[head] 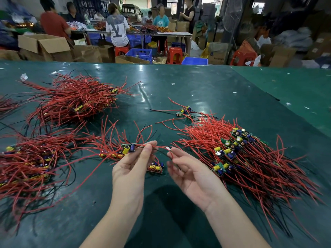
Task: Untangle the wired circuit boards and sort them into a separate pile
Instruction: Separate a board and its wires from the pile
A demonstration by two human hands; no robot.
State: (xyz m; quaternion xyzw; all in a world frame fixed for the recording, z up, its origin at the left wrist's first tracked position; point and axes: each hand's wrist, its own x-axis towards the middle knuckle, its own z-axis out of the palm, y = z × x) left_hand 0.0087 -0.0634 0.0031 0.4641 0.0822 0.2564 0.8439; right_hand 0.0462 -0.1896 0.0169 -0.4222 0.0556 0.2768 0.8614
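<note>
A small green circuit board (pixel 128 148) with a yellow can and a blue can on it is hanging in the air over the counter (pixel 179 86). Its thin red wire (pixel 161 147) is stretching between two hands. The left hand (pixel 133 162) is pinching the wire with bent fingers (pixel 149 146). The right hand (pixel 190 170) is holding the wire's other end, palm up. Three big piles of red-wired boards are lying around: one far left (pixel 71 99), one near left (pixel 30 163), one right (pixel 241 154). The counter is dark green and shiny.
</note>
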